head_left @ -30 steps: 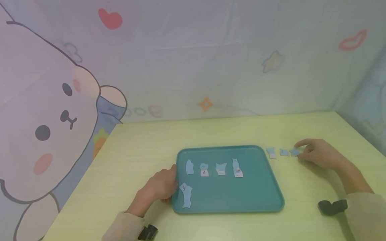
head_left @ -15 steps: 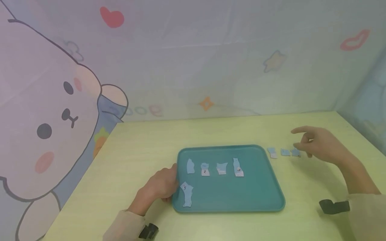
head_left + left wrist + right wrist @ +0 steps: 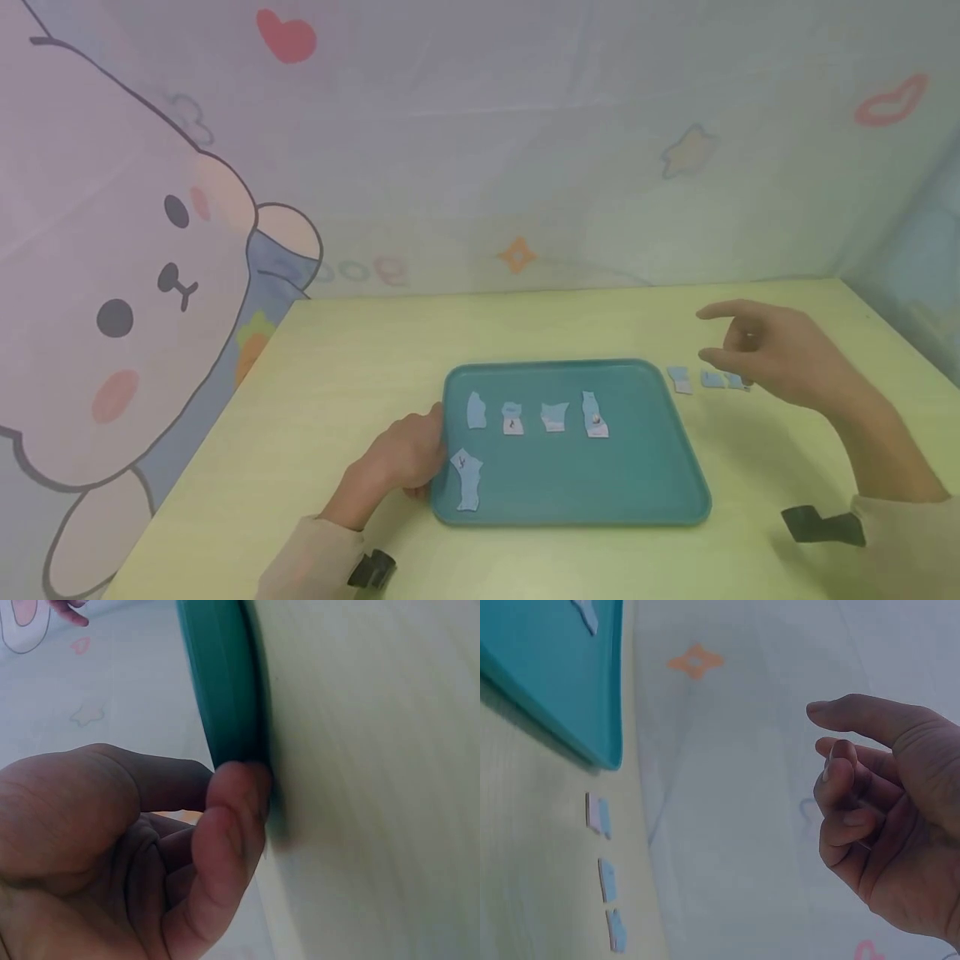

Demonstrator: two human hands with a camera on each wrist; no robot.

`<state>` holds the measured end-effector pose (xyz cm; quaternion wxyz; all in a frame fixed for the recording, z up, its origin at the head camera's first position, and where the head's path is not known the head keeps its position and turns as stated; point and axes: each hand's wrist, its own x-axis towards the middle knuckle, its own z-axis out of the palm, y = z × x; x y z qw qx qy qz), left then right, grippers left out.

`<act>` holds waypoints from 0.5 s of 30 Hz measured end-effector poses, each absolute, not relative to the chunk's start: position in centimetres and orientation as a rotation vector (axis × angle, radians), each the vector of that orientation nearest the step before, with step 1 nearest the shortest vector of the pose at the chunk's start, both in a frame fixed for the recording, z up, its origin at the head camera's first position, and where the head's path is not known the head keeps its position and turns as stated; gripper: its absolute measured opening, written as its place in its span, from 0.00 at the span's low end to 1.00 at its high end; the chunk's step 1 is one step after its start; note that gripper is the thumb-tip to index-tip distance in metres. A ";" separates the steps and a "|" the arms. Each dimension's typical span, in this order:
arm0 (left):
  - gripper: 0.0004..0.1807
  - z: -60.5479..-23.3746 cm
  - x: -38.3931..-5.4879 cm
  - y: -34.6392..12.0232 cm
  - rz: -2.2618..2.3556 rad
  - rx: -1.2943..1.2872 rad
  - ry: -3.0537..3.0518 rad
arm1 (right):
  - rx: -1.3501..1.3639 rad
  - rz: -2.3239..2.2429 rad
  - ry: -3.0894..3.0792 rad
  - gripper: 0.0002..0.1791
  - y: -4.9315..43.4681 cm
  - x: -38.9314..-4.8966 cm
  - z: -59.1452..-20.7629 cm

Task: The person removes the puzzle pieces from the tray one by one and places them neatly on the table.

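My left hand (image 3: 408, 450) grips the left edge of a teal tray (image 3: 570, 508). In the left wrist view its thumb and fingertips (image 3: 229, 787) pinch the tray rim (image 3: 225, 682). Over the table to the right of the tray, my right hand (image 3: 787, 354) hovers with nothing in it. Its index finger and thumb are spread apart and the other fingers curl loosely. Below it lie three small light-blue flat pieces in a row: a two-tone piece (image 3: 679, 380), a middle piece (image 3: 712, 379) and a partly hidden piece (image 3: 737, 382).
Several irregular light-blue pieces lie in the tray: a row along its upper half, including a tall piece (image 3: 596, 415), and a long piece (image 3: 468, 481) at lower left. The yellow table (image 3: 360, 350) backs onto a printed cloth (image 3: 465, 150).
My right hand has let go of the rightmost small piece, risen from the table and moved a little left. My left hand keeps its hold on the tray.
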<state>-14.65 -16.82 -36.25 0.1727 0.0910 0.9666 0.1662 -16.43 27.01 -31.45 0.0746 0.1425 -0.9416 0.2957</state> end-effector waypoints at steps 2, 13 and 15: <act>0.33 -36.2 -14.6 -16.8 0.468 0.257 2.743 | 0.437 0.895 -2.815 0.25 26.3 -16.2 -31.1; 0.33 -36.3 -14.7 -16.7 0.455 0.251 2.747 | 0.582 0.944 -2.745 0.22 20.6 -15.4 -30.4; 0.33 -36.3 -14.7 -16.7 0.448 0.249 2.746 | 0.620 0.950 -2.734 0.22 19.4 -15.2 -30.3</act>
